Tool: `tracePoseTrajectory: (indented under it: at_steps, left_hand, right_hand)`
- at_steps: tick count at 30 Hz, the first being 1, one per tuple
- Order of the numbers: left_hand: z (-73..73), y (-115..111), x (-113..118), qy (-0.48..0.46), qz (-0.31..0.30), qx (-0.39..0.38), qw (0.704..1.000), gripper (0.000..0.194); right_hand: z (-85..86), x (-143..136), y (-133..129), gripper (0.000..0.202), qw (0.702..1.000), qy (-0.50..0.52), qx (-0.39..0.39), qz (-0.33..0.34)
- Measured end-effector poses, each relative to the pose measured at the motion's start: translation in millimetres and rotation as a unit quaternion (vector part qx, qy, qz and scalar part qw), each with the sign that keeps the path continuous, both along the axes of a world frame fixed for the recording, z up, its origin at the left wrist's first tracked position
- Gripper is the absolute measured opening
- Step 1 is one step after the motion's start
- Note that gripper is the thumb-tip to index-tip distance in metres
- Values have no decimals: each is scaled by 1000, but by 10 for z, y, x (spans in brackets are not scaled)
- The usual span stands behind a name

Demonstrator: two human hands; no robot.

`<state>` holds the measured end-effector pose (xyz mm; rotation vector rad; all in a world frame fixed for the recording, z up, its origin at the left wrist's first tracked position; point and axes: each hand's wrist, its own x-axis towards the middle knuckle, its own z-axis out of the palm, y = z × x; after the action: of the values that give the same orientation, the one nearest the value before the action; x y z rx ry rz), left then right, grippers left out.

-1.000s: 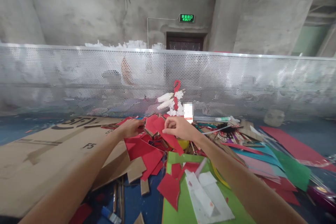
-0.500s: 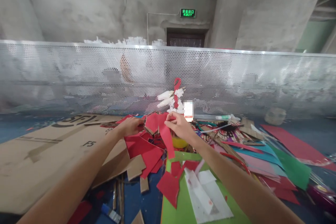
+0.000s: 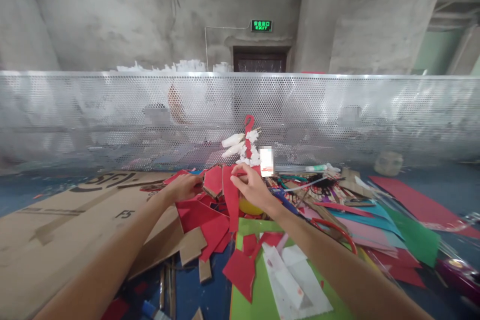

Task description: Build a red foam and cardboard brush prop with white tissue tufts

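Bare concrete wall [image 3: 123, 15] filled the upper part of the frame, and below it a perforated metal fence [image 3: 112, 102] ran behind the blue surface [image 3: 219, 295]. We saw the red-covered cardboard piece [image 3: 213, 180] at the middle of the frame, a red strip [image 3: 232, 205] hanging down its right side. Our left hand [image 3: 184, 186] gripped the piece's left edge, probably to keep it from turning while the right hand [image 3: 252, 186] dealt with the strip. The right thumb and forefinger lay at the strip's upper edge; we could not tell whether they pinched it or only pressed. Beyond, a bright white rectangle [image 3: 266, 161], too blurred to identify, stood upright, perhaps so that we could see it. Compared with a second earlier, the strip's lower end had swung left, from a slant towards the lower right to nearly straight down, while our left hand had kept its place.
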<state>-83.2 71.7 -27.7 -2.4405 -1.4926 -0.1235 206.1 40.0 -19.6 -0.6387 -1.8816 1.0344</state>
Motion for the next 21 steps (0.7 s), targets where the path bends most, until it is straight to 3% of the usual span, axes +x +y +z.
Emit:
tracePoseTrajectory:
  at_steps: [17,21]
  left_hand:
    - [-7,-6,-7,-14,-7,-9,1000,19]
    - [38,-21,-61,-53,-65,-17,996,43]
  right_hand:
    - [-25,-1,48,20,999,-14,37,-5]
    - [-15,0,31,20,999,-17,41,-10]
